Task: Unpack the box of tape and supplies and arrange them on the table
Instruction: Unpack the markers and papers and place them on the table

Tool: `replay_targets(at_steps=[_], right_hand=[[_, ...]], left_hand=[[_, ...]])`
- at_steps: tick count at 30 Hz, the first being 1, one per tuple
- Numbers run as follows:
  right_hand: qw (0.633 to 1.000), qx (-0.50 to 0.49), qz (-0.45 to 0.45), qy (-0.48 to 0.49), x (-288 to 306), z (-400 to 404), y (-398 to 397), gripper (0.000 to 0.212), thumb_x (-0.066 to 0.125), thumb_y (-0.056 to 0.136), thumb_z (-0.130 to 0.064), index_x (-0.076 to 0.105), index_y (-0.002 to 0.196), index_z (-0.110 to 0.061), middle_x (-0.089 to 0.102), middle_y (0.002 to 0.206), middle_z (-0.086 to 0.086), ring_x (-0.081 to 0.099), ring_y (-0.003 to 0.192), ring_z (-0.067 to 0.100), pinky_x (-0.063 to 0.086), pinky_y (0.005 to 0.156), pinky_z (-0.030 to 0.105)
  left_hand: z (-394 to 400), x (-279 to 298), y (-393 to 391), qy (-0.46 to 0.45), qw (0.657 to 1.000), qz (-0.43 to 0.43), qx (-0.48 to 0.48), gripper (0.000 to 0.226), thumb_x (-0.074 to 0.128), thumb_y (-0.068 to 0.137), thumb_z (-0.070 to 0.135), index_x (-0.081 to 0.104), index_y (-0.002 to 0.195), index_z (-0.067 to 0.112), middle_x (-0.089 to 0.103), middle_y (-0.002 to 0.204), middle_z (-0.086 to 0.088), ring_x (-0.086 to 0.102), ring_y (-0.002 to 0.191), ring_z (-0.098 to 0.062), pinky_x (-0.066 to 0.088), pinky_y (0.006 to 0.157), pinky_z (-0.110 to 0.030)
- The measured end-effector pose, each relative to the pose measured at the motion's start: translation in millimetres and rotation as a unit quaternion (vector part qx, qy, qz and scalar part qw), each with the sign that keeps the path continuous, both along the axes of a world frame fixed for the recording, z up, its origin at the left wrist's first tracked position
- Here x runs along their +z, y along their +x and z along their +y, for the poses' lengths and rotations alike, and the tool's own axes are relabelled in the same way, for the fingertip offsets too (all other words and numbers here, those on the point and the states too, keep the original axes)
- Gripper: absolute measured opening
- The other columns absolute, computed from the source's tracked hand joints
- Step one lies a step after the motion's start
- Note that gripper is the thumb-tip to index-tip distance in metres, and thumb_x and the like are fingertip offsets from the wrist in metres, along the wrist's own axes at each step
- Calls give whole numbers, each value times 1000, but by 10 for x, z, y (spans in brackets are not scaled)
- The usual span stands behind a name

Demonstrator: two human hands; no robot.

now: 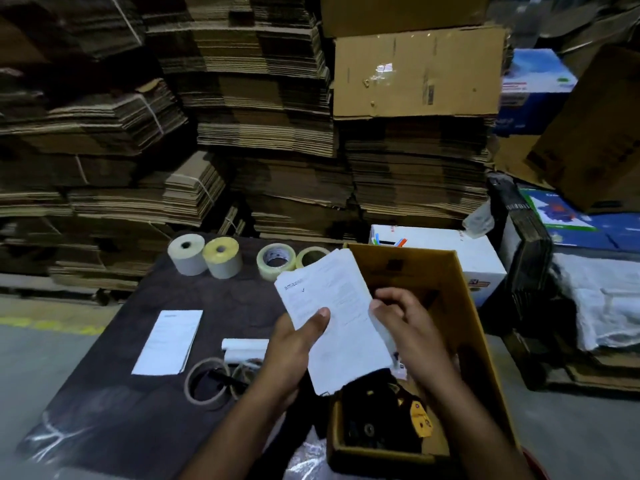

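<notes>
The left hand (298, 344) grips a stack of white papers (332, 317) from below and the left, its thumb pressed flat across the top sheet, while the right hand (405, 327) pinches the stack's right edge with curled fingers, so both hands hold the papers tilted above the near left corner of the open cardboard box (433, 282). The box sits at the right side of the dark table (138, 410), its flap standing up behind the papers, and inside it, under the stack, lies a dark jumble of items with a yellow piece (420, 419) showing; what these are cannot be told. Just left of the left hand a small white roll (242, 344) lies on the table, and below it two thin, nearly spent tape rings (204, 382) lie flat, with a dark object between them. Further left a white folded sheet (169, 341) lies flat. Along the far edge of the table stand two label rolls, one white (187, 254) and one with a yellow top (221, 258), touching each other, and to their right two rolls of clear tape (275, 259), the right one partly hidden by the papers. Crumpled clear plastic (308, 459) lies at the near edge by the box. Behind the table rise stacks of flattened cardboard (270, 133), and a white carton (478, 258) stands beyond the box.
</notes>
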State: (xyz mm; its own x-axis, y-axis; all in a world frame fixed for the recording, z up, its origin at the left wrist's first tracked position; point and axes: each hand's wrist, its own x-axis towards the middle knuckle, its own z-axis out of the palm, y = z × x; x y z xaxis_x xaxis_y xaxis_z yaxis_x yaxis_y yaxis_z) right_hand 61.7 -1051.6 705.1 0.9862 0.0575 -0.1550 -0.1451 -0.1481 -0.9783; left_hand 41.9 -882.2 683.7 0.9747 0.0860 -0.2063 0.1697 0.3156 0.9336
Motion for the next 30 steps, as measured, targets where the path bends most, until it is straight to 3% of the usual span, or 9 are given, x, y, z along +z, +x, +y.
replay_targets(at_steps=[2,5,8,12,17,20,24,26,30], right_hand=[[992,89,-32,-88,79,21,95,26,53,96,-44,56,118,-31,69,107,-13,67,88,-1,54,73,24],[976,121,-97,-151,19,126,101,30,50,98,-42,50,124,-28,66,113,-15,65,97,1,56,80,26],[984,102,-99,-108,-66,171,80,26,51,98,-36,49,123,-28,64,114,-17,63,101,-1,52,78,19],[992,106,-61,-40,-225,300,29,19,52,99,-30,49,116,-37,64,114,-18,63,103,-1,52,83,26],[987,149,-63,-8,-272,644,-66,54,54,97,-28,28,144,-34,52,128,-28,55,112,-8,50,96,32],[985,159,-67,-10,-296,906,-129,66,52,90,-34,18,145,-44,42,144,-22,47,128,3,45,105,42],[966,204,-93,-129,-236,1228,-40,89,58,94,-16,-5,152,-39,34,147,-24,39,133,3,37,106,30],[945,211,-132,-210,-112,1439,96,96,63,92,-19,-9,152,-39,29,155,-15,35,135,5,36,104,28],[882,255,-170,-357,-22,2078,268,76,61,93,-31,15,153,-35,34,155,-3,35,139,17,34,107,32]], left_hand=[[-39,9,-9,1,1000,-3,-7,32,66,88,26,64,119,16,72,115,-10,69,104,-32,54,91,-53],[-129,28,-8,30,996,-12,84,25,61,94,26,65,117,15,74,108,-7,72,96,-27,60,78,-41],[-83,26,-41,29,991,-23,128,22,57,96,26,61,114,12,74,106,-10,71,97,-30,59,77,-42],[27,6,-204,60,988,-24,137,24,53,98,13,56,121,19,73,108,-3,71,96,-21,56,72,-28],[278,-54,-389,81,977,-28,195,29,52,98,8,55,121,25,76,100,5,72,91,-16,55,64,-21],[567,-67,-413,94,974,-34,205,37,55,96,4,53,126,25,77,93,4,73,85,-15,57,64,-24],[1081,-186,-423,141,975,-44,168,45,62,93,8,52,132,30,77,101,-2,73,93,-21,59,76,-41],[1349,-253,-428,161,973,-50,156,46,62,93,11,52,132,33,76,104,1,73,96,-17,60,76,-37],[1954,-380,-403,152,974,-60,156,44,61,93,11,51,131,32,76,101,0,73,94,-16,59,73,-32]])
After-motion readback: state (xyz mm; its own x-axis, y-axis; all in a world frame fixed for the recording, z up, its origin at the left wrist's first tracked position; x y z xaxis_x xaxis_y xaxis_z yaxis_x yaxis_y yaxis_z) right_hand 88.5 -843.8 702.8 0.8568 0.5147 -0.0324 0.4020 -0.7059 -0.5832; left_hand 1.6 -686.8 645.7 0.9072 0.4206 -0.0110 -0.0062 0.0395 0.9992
